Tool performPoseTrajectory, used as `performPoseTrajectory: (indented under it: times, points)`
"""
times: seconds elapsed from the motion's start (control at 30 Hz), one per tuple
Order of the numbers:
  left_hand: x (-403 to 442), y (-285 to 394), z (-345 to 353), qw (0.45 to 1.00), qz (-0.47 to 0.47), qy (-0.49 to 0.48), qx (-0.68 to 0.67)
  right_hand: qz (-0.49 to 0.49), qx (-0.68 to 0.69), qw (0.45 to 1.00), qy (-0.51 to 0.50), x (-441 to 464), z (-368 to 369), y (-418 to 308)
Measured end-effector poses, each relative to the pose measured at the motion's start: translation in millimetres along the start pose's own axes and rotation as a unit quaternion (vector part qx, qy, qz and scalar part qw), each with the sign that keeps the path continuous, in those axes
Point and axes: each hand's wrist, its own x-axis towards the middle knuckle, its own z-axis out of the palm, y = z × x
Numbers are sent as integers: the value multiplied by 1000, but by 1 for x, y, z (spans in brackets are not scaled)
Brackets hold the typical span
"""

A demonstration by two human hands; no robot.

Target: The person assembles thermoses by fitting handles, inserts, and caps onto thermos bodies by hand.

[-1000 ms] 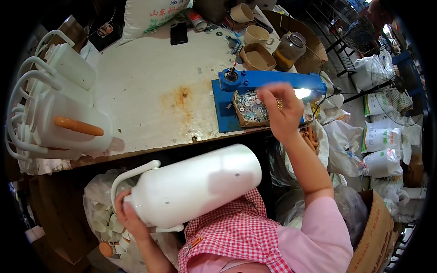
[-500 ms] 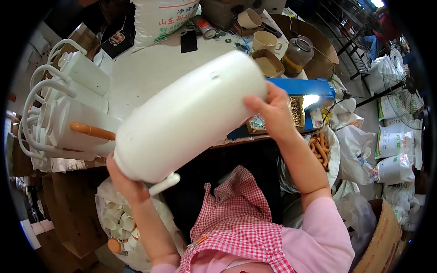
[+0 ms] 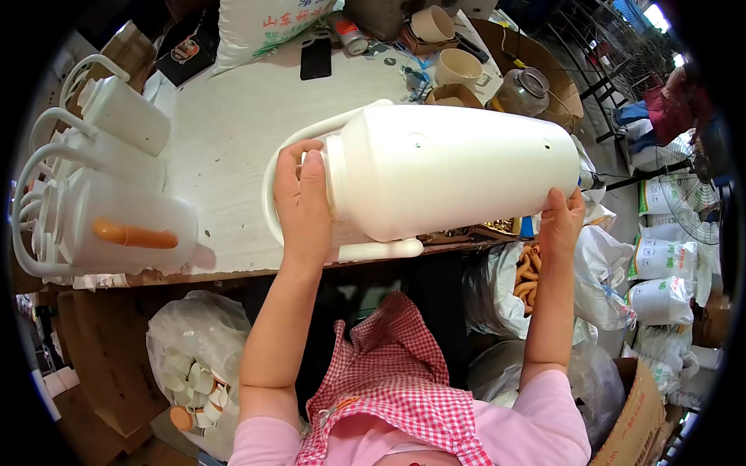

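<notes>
A white plastic thermos casing [image 3: 466, 167] lies sideways in my two hands, above the front edge of the table [image 3: 225, 147]. Small holes show in its wall. My left hand [image 3: 305, 194] is closed around its neck, inside the loop of the white carrying handle [image 3: 377, 251]. At the right, the fingers of my right hand [image 3: 561, 221] grip the base end from below. Similar white casings [image 3: 140, 206] stand at the table's left side. The nearest of them has an orange-brown side handle [image 3: 136, 234].
Cups [image 3: 458, 68], a phone [image 3: 316, 59], a can [image 3: 347, 33] and a white sack [image 3: 264, 31] are at the back. Below the table are a bag of white parts [image 3: 198, 380] and a bag of brown handles [image 3: 528, 279]. A fan [image 3: 684, 182] stands far right.
The casing has swung from a slant to nearly level and moved right. Its neck and carrying handle have come into view. My left hand is now at the neck.
</notes>
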Motion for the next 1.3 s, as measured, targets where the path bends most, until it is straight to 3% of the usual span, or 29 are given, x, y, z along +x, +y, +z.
performPoseTrajectory:
  times: [0.5,0.73,0.8,0.87,0.97,1.03,1.1,1.17,1.27,1.3]
  points:
    - [7,-10,9,999,-39,-3,-37,-2,-31,999,11,2,9,-2]
    - [13,-35,6,996,-75,-38,-8,69,-128,989,-8,1,6,-15]
    - [18,-36,0,995,11,-31,94,83,-168,982,-12,-2,9,-21]
    - [22,-31,-2,961,177,33,209,68,-186,980,-35,-3,22,-30]
    - [6,27,38,944,242,-54,219,52,-137,989,-38,-3,25,-35]
    - [2,25,54,934,217,-120,256,77,-97,992,1,-15,22,-31]
    - [11,16,59,901,268,-141,312,-147,-243,950,130,-37,6,11]
    - [10,15,61,902,262,-144,310,-153,-244,940,186,-88,-10,20]
    - [12,9,59,917,238,-137,288,42,-299,935,188,-158,-81,74]
    - [12,7,59,916,237,-143,291,83,-344,907,230,-171,-113,89]
